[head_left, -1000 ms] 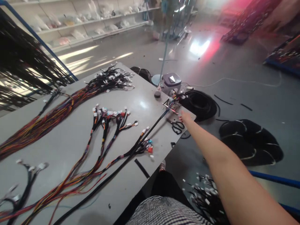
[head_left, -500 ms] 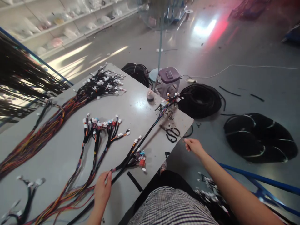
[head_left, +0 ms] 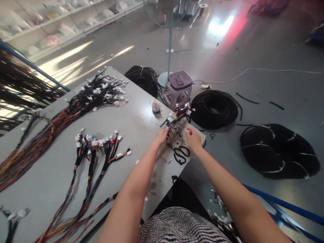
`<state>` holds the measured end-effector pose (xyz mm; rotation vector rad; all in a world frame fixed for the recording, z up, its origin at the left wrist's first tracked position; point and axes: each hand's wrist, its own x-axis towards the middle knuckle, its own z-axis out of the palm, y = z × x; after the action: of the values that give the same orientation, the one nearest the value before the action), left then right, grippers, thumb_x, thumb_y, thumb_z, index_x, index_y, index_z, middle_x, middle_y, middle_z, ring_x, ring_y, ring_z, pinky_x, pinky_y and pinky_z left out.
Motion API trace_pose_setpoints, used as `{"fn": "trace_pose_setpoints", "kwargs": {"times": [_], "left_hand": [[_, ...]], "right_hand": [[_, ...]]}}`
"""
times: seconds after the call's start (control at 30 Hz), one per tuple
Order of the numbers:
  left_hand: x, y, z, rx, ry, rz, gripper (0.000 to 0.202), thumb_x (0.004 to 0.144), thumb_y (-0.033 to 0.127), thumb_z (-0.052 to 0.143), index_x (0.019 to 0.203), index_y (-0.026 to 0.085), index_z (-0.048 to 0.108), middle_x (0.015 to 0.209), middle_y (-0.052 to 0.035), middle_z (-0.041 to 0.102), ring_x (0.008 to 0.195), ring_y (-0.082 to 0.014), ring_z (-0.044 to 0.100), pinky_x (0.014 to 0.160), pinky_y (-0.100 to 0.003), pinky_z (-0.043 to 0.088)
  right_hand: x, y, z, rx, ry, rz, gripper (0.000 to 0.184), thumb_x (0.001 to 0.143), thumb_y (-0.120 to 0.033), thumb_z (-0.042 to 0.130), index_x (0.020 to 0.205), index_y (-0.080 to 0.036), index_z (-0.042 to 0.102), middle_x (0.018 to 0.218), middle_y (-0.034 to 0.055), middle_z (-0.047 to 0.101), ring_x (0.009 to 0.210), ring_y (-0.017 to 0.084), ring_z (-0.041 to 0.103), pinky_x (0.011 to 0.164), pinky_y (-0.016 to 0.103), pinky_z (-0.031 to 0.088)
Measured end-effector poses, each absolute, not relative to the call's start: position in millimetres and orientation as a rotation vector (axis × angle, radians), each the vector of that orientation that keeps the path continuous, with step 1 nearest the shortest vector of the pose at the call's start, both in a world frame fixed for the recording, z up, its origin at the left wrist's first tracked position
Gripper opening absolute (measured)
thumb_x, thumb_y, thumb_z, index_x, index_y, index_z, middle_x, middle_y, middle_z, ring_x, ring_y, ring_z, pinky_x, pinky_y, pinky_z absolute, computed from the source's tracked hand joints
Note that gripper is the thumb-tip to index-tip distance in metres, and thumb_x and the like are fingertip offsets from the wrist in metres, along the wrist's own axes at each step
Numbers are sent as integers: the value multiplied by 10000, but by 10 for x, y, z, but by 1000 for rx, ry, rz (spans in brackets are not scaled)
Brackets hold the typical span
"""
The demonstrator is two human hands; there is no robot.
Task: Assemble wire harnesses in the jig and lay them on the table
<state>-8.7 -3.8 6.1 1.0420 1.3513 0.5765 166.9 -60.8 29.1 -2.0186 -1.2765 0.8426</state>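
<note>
My left hand (head_left: 162,135) is closed at the near end of a wire harness branch (head_left: 174,122) with white connectors, by the table's far right corner. Just to the right is my right hand (head_left: 192,138), its fingers curled together; what they hold, if anything, is too small to make out. Black-handled scissors (head_left: 181,154) lie below the two hands. Small dark scraps and some metal parts (head_left: 180,130) sit between the hands, partly hidden by the harness. Behind them stands a small bottle of dark liquid (head_left: 156,108).
Other harness branches (head_left: 92,158) and a thick wire bundle (head_left: 58,118) spread over the grey table (head_left: 118,128). Beyond its edge are a purple-topped stool (head_left: 179,80) and coils of black tubing (head_left: 215,109). Blue rails (head_left: 286,202) rise at the right.
My left hand has moved forward and right to the harness's connector end. My right hand has come up and left beside it. The view has shifted slightly.
</note>
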Motion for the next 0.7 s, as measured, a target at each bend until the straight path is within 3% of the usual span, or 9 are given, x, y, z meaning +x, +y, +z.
{"fn": "trace_pose_setpoints", "kwargs": {"times": [0.07,0.13,0.3,0.57,0.7], "left_hand": [[-85,-17,30,990,1341,528,575,875,694,458,732,150,576,542,-6,549,386,-81,365,439,-232,284],[-100,-25,12,967,1339,537,578,859,707,472,702,155,544,509,16,503,375,-65,329,426,-227,239],[-102,-45,-40,969,1363,563,596,816,727,498,614,166,493,475,29,450,407,-66,328,442,-240,215],[-95,-69,-60,959,1345,587,632,746,790,512,595,178,463,463,46,396,432,-72,306,464,-250,207],[-97,-70,-62,954,1315,591,636,728,801,521,612,178,472,464,57,369,441,-71,290,468,-251,195]], "right_hand": [[1786,-254,392,-1992,-1405,852,257,828,-397,684,1012,-218,680,771,37,629,748,203,556,667,273,355],[1798,-55,450,-2035,-1672,867,238,784,-424,736,874,-211,678,782,53,638,758,210,553,637,272,319],[1760,15,462,-2099,-2079,785,355,848,-481,666,670,-185,586,822,86,648,761,209,556,590,276,264],[1787,-92,354,-1964,-1729,864,415,767,-393,774,552,-186,484,656,59,526,702,185,498,586,261,252],[1954,115,377,-1923,-1651,1103,294,735,-365,800,619,-174,609,658,39,584,700,171,540,586,240,312]]}}
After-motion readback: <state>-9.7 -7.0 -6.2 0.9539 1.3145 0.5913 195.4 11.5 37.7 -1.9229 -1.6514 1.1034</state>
